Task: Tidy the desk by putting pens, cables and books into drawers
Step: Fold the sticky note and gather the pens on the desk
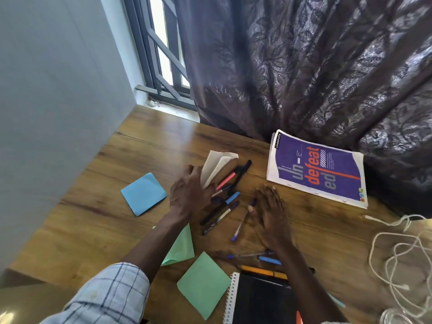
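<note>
Both hands — left hand (pixel 187 192), right hand (pixel 271 211) — flat, fingers (pixel 268 191) straight, flanking pens (pixel 224 204).

A pale blue checked cloth sleeve (pixel 109 293), seen just left of the green square paper note (pixel 203 285), is worn and is ended well short of the left hand (pixel 187 195).

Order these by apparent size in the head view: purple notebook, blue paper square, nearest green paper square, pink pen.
1. purple notebook
2. green paper square and blue paper square: green looks slightly larger but lies nearer the camera, so unranked
3. pink pen
</note>
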